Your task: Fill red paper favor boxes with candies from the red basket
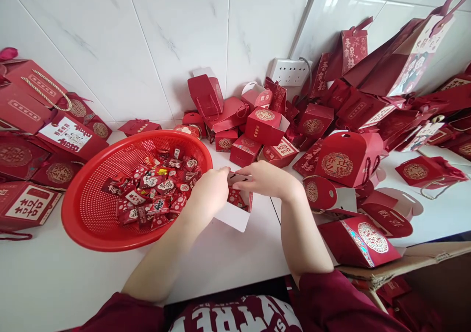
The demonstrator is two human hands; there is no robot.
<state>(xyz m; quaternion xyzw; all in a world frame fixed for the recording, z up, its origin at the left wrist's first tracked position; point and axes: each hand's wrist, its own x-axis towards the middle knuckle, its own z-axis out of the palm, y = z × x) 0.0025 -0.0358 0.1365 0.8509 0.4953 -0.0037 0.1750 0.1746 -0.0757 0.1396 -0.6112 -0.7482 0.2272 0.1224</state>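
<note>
My left hand [213, 190] grips the left side of a small red gift box [231, 217], its thumb and fingers at the upper edge. The box stands open on the white table, a pale flap folded out towards me. Red wrapped candies [239, 198] show inside it. From the right, my right hand [267, 179] reaches over the same box, its fingers closed at the far rim and flap; the fingertips are partly hidden. Close by my left hand is a red plastic basket [79, 214] with many small wrapped candies [158, 187] in it.
Piled red gift boxes [265, 123] line the tiled wall, with more boxes [59, 172] at the left and finished-looking boxes [349, 160] at the right. A power strip [290, 71] is against the wall. An open cardboard carton [419, 258] stands at the lower right.
</note>
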